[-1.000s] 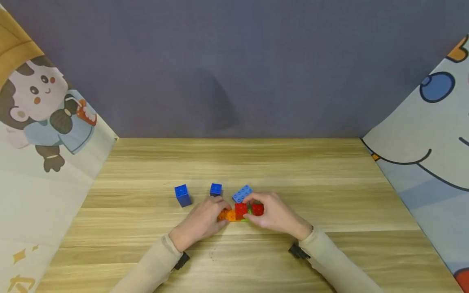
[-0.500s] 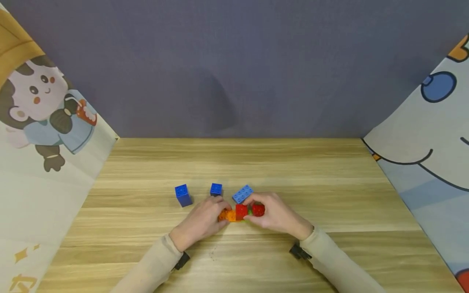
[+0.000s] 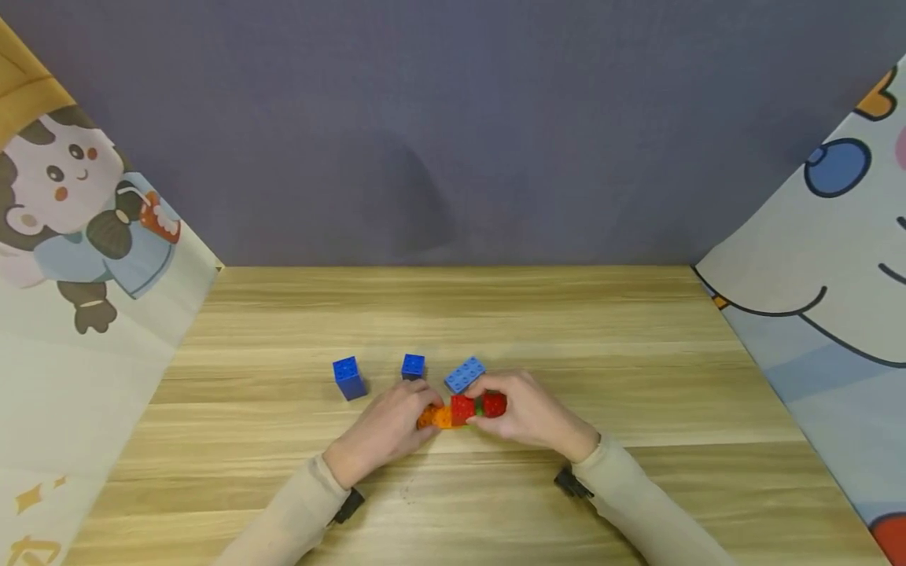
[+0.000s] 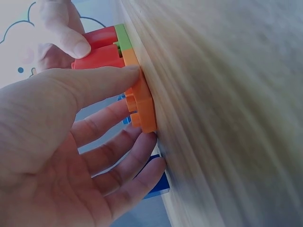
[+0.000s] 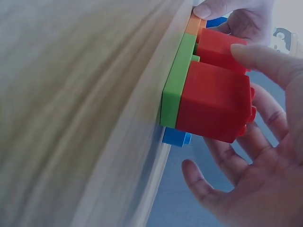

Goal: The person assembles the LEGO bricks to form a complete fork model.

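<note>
My left hand pinches an orange flat toy brick at its left end, the thumb on the near side. A green flat brick lies end to end with the orange one on the tabletop. One red block sits over the place where orange and green meet, and my right hand grips it between thumb and fingers. A second red block stands on the green brick's right end, under my right palm. Green studs show in the narrow gap between both red blocks.
Behind the hands lie a tall dark blue block, a smaller dark blue block and a light blue studded brick. The wooden tabletop ends at a grey back panel; printed panels flank it.
Both hands keep their holds on the bricks with hardly any motion. The red block in my right hand looks slightly straighter than one second ago. The head view has shifted a little.
</note>
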Tool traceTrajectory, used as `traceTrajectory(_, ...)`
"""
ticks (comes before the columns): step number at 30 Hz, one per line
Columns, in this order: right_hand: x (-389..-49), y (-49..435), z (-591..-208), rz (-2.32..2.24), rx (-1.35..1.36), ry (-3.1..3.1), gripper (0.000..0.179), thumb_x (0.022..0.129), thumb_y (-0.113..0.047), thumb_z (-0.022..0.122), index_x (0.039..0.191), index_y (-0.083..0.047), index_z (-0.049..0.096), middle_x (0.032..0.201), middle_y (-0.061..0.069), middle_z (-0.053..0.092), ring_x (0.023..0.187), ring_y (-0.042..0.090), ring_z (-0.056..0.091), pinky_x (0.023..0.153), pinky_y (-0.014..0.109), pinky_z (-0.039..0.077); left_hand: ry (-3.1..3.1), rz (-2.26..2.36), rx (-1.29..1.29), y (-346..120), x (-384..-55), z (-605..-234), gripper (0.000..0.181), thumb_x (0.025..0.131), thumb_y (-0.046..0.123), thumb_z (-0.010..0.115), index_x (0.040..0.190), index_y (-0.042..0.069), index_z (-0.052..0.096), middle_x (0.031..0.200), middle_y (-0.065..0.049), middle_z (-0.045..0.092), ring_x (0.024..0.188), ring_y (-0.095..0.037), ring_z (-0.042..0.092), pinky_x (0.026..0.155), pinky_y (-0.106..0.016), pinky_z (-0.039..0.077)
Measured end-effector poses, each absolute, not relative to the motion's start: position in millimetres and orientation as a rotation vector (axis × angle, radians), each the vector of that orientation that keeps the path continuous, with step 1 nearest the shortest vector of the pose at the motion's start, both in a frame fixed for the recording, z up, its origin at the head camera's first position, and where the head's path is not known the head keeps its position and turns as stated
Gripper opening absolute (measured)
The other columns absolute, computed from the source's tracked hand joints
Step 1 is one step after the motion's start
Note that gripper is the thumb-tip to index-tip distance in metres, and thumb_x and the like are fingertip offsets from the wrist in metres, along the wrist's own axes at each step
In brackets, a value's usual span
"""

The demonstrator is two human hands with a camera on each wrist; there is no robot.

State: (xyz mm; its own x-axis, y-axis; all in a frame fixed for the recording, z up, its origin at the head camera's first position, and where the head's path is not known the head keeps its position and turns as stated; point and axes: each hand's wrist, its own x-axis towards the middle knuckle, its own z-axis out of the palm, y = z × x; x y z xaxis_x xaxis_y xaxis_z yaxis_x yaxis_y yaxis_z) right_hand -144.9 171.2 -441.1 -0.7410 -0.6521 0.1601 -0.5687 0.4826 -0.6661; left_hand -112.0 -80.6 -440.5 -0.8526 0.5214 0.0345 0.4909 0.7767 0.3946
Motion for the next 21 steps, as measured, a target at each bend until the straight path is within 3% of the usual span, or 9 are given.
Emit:
traceTrajectory(5, -145.0, 169.7, -440.5, -1.092, -1.148, 2.644, 0.025, 0.083, -0.018, 0.092, 0.105, -0.019, 0.081, 0.107, -0.006, 0.081, 0.088, 0.007, 0.069, 0.076, 0.025, 0.058, 2.869, 0.633, 0.8, -80.4, -113.3, -439.7, 0.025, 0.09, 0.017, 0.086, 0.112, 0.007, 0.079, 0.111, -0.007, 0.075, 0.1, -0.025, 0.071, 0.087, -0.042, 0.063)
traceTrajectory(10, -143.6, 168.2, -438.9, -0.968, -1.238, 2.761, 0.027, 0.08, -0.022, 0.096, 0.103, -0.02, 0.082, 0.106, -0.009, 0.081, 0.097, 0.01, 0.074, 0.093, 0.041, 0.061, 2.849, 0.671, 0.783, -80.6, -113.9, -439.7, 0.026, 0.09, 0.016, 0.086, 0.112, 0.005, 0.079, 0.111, -0.007, 0.076, 0.1, -0.025, 0.073, 0.088, -0.043, 0.063)
traceTrajectory(13, -142.5, 166.8, -437.0, -0.926, -1.231, 2.79, 0.028, 0.078, -0.023, 0.096, 0.102, -0.02, 0.082, 0.105, -0.009, 0.081, 0.096, 0.011, 0.074, 0.095, 0.045, 0.06, 2.842, 0.687, 0.78, -80.8, -114.0, -439.8, 0.026, 0.089, 0.014, 0.086, 0.112, 0.005, 0.079, 0.111, -0.007, 0.075, 0.099, -0.025, 0.072, 0.088, -0.042, 0.063)
traceTrajectory(21, -143.6, 167.4, -438.1, -0.989, -1.161, 2.738, 0.029, 0.077, -0.021, 0.097, 0.102, -0.02, 0.081, 0.104, -0.009, 0.08, 0.094, 0.01, 0.07, 0.088, 0.035, 0.058, 2.838, 0.692, 0.786, -80.4, -114.0, -440.1, 0.026, 0.088, 0.013, 0.087, 0.112, 0.004, 0.079, 0.111, -0.008, 0.076, 0.098, -0.025, 0.072, 0.088, -0.041, 0.063)
